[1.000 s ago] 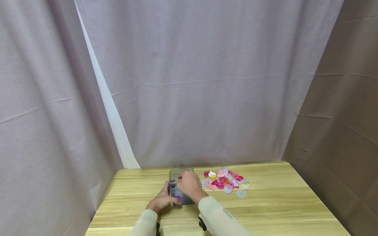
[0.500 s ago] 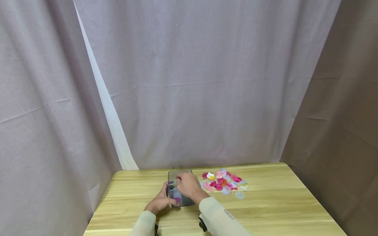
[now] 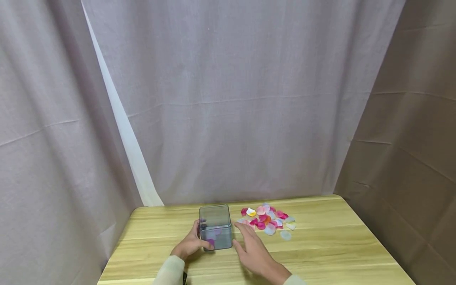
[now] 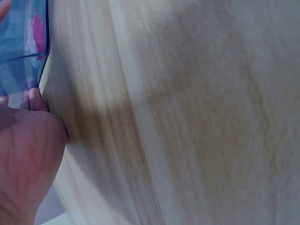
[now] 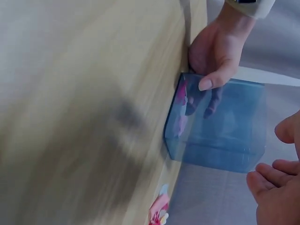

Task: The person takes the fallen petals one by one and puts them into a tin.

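Note:
A see-through bluish-grey plastic box (image 3: 223,238), its top uncovered, stands upright on the wooden table. My left hand (image 3: 189,243) grips it from the left, thumb across the near wall and fingers behind the side; the right wrist view shows that thumb (image 5: 213,82) against the wall. Pink and purple flower petals (image 5: 182,96) lie at the bottom inside the box. Just right of the box is my right hand (image 3: 253,253), fingers loosely extended and holding nothing. In the right wrist view its fingertips (image 5: 255,180) are close to the rim.
A loose pile of artificial petals (image 3: 268,220) in pink, red, orange, white and pale blue lies on the table to the right of the box. One pale petal (image 3: 285,235) lies apart, nearer me. Grey curtains (image 3: 249,99) hang behind the table (image 3: 320,245).
My right hand has come out from above the box and moved right and toward me, its curled fingers now opened. The left hand keeps its grip on the box. The head view has shifted slightly.

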A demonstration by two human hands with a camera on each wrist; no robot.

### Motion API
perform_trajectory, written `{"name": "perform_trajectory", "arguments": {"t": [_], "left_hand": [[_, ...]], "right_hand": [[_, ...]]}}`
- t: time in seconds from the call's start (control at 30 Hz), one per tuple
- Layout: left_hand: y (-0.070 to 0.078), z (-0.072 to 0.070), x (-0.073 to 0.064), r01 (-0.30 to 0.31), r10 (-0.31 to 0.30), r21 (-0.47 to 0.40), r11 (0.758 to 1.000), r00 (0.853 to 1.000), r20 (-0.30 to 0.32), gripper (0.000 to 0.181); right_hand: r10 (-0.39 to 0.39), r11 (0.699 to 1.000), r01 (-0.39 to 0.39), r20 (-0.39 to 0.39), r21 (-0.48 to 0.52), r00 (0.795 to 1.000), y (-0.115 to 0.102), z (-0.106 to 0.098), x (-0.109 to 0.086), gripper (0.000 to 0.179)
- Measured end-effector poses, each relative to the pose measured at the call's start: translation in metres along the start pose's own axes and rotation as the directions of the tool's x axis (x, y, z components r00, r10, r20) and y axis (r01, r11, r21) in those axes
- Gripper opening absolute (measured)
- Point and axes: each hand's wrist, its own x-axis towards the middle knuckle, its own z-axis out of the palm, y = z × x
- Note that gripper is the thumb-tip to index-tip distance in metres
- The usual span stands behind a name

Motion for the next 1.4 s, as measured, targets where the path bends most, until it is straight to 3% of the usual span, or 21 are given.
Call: {"name": "perform_trajectory", "arguments": {"t": [0.17, 0.3, 0.53, 0.73, 0.83, 1.0, 1.4], "left_hand": [[0.0, 0.002, 0.001, -0.003, 0.003, 0.017, 1.0, 1.0, 0.001, 0.106], [-0.001, 0.001, 0.001, 0.014, -0.014, 0.037, 0.999, 1.0, -0.001, 0.108], [-0.003, -0.003, 0.0, 0.022, -0.021, 0.032, 0.999, 1.0, -0.009, 0.109], [-0.003, -0.002, 0.0, 0.022, -0.022, 0.037, 0.999, 1.0, -0.005, 0.108], [-0.002, 0.0, 0.0, 0.021, -0.021, 0.043, 0.999, 1.0, -0.002, 0.107], [-0.003, 0.001, 0.0, 0.027, -0.026, 0.054, 0.998, 1.0, -0.01, 0.105], [-0.005, 0.001, 0.002, 0.027, -0.026, 0.051, 0.998, 1.0, -0.017, 0.106]], "right_hand": [[0.011, 1.0, -0.009, 0.054, -0.029, 0.999, 0.009, -0.018, -0.026, 0.051], [0.043, 0.999, -0.042, 0.045, -0.031, 0.998, 0.028, -0.024, -0.033, 0.043], [0.212, 0.97, -0.22, -0.076, -0.108, 0.974, 0.091, -0.031, -0.018, 0.042], [0.294, 0.921, -0.3, -0.06, -0.247, 0.954, 0.137, -0.046, -0.008, 0.044], [0.311, 0.907, -0.314, -0.057, -0.281, 0.949, 0.153, -0.05, -0.006, 0.034], [0.309, 0.909, -0.311, -0.053, -0.279, 0.95, 0.17, -0.054, -0.006, 0.015], [0.32, 0.908, -0.324, -0.06, -0.265, 0.946, 0.18, -0.053, -0.003, 0.008]]}}
